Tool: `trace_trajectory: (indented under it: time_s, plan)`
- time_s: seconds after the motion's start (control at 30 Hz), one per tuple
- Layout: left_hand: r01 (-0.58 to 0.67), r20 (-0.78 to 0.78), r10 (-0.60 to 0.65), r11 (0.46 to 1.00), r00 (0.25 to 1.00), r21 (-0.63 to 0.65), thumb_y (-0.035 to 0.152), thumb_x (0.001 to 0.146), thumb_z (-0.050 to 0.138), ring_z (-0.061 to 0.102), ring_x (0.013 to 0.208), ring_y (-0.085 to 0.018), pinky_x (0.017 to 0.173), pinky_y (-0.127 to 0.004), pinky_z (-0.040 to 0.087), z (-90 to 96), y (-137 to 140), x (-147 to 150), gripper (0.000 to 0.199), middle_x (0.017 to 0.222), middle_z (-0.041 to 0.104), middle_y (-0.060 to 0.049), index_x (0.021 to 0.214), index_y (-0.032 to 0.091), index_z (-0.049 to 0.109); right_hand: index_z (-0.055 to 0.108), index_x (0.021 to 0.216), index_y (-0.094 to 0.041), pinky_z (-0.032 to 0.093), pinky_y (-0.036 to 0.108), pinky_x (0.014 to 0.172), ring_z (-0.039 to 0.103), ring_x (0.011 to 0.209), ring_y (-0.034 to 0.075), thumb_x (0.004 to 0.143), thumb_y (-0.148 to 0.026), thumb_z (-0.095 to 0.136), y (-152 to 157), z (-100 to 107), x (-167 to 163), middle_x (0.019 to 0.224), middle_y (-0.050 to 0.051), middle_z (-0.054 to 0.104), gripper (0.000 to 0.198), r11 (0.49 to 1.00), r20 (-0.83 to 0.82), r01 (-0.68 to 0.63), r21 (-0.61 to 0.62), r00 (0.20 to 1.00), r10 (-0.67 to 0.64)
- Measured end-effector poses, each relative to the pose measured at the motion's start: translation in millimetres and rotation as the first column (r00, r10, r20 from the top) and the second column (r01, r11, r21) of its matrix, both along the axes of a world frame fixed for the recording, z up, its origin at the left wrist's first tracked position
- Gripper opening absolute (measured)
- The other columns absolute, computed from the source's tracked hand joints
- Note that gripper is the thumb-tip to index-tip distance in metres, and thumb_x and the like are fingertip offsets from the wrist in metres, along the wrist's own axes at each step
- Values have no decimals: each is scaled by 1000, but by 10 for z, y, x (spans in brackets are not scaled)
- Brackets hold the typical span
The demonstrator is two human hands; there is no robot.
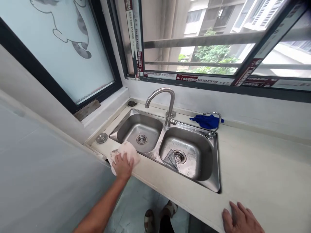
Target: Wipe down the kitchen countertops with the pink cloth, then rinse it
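Grey cloth (171, 159) in right sink basin (205, 163); left hand (122, 165) flat on pale cloth (129, 149), right hand (243, 220) outspread on countertop (257, 161).

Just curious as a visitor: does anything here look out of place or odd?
Slightly: a folded grey cloth lies at the round metal drain's edge in the steel right basin, perhaps hindering drainage. Red-and-white printed strips on the dark window frame look like leftover packaging.

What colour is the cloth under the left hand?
The cloth under the left hand looks pale pinkish-white; see the head view.
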State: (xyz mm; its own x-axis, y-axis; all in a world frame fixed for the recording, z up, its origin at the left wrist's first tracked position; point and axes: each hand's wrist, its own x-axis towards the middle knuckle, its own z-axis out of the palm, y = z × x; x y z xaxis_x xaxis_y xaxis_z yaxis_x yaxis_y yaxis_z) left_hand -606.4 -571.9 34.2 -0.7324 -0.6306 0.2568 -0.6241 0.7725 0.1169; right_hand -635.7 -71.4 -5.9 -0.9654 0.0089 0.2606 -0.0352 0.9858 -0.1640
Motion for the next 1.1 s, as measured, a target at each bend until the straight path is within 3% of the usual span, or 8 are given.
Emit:
trace_trajectory:
  time_s: [0.17, 0.3, 0.4, 0.5, 0.6, 0.73, 0.9, 1.1]
  plan:
    - [335, 3, -336, 940, 942, 71, 55, 90, 55, 40, 138, -40, 108, -61, 33, -299, 1281, 215, 56, 147, 53, -15, 138, 27, 58, 62, 123, -17, 39, 56, 108, 46, 136, 37, 92, -49, 30, -14, -4, 30, 139, 16, 58, 55, 1000, 0, -2, 12, 1000, 2]
    - [624, -43, -647, 713, 762, 321, 66, 87, 53, 33, 144, -43, 112, -67, 28, -346, 1988, 299, 69, 156, 43, -16, 145, 28, 52, 63, 120, -15, 40, 59, 106, 48, 133, 39, 92, -50, 33, 45, -50, -50, 134, 20, 59, 54, 1000, -15, -25, -12, 1000, 25]
    - [702, -158, -719, 565, 677, 433, 68, 85, 54, 30, 147, -43, 114, -69, 28, -217, 2144, 279, 73, 159, 40, -15, 146, 28, 48, 65, 112, -14, 41, 58, 105, 51, 127, 39, 92, -52, 35, -169, 44, -126, 128, 22, 59, 52, 989, -96, -125, -75, 988, 118]
    - [687, -340, -603, 567, 722, 455, 52, 91, 52, 51, 134, -29, 112, -51, 43, -72, 1927, 255, 55, 140, 60, -10, 140, 28, 53, 63, 121, -18, 39, 52, 110, 48, 132, 35, 92, -52, 46, -722, 209, -100, 138, 18, 54, 48, 882, -132, -451, -135, 891, 435]
    - [587, -400, -437, 675, 806, 446, 33, 97, 32, 59, 121, -20, 106, -40, 50, 21, 1399, 283, 46, 128, 64, -12, 136, 20, 51, 56, 135, -33, 31, 56, 113, 40, 139, 37, 82, -52, 66, -1400, 336, -18, 148, 10, 48, 57, 708, 87, -692, -139, 704, 705]
    - [454, -378, -303, 786, 875, 420, 36, 96, 35, 57, 119, -25, 108, -46, 47, 104, 547, 301, 40, 122, 64, -14, 124, 18, 57, 56, 133, -35, 25, 68, 109, 36, 137, 48, 64, -41, 85, -2120, 440, -3, 146, 12, 49, 75, 709, 325, -694, -124, 647, 690]
    - [357, -285, -260, 856, 923, 373, 34, 91, 42, 58, 115, -27, 107, -48, 43, 163, -88, -17, 34, 115, 67, -12, 115, 18, 62, 56, 128, -31, 34, 60, 109, 45, 129, 38, 73, -38, 79, -2689, 500, 3, 139, 10, 52, 60, 545, 251, -819, -179, 497, 831]
    - [246, -149, -211, 928, 966, 281, 32, 90, 45, 50, 120, -34, 100, -53, 40, 109, -173, -361, 34, 124, 61, -16, 114, 15, 65, 58, 126, -32, 32, 53, 112, 38, 139, 32, 83, -30, 70, -2384, 205, 87, 147, 7, 50, 45, 650, 92, -745, -151, 644, 760]
